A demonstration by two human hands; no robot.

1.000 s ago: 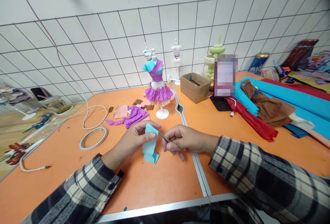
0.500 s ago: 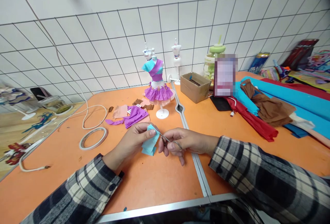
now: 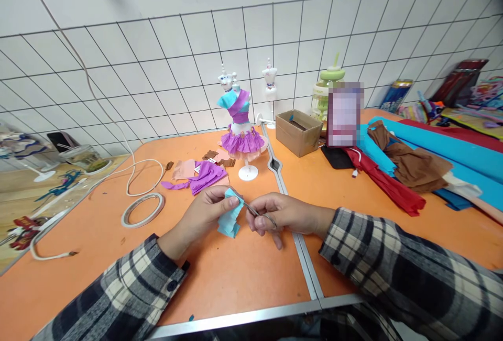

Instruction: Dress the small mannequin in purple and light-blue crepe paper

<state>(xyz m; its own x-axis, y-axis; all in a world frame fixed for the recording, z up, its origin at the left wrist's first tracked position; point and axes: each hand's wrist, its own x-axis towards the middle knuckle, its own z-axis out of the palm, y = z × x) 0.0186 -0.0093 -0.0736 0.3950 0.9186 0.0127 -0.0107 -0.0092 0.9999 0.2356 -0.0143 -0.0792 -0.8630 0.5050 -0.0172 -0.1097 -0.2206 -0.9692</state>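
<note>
In front of the dressed mannequin [image 3: 240, 142], the left grip [image 3: 210, 206] pinches a light-blue strip [image 3: 228, 224] while the right grip [image 3: 282, 212] holds scissors [image 3: 250, 208], their blades at the strip's edge; purple material [image 3: 207, 177] lies on the surface [image 3: 251, 283] left of the mannequin, a cardboard box [image 3: 301, 138] to its right

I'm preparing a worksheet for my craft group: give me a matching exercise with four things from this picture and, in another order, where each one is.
Things
1. light blue piece
2. scissors
3. roll of tape
4. cardboard box

Places
A. nearer the camera and further left than the purple piece
B. beside the green-lidded bottle
C. in the right hand
D. in the left hand

Pairs: 1-D, 2-C, 3-A, 4-B
</note>
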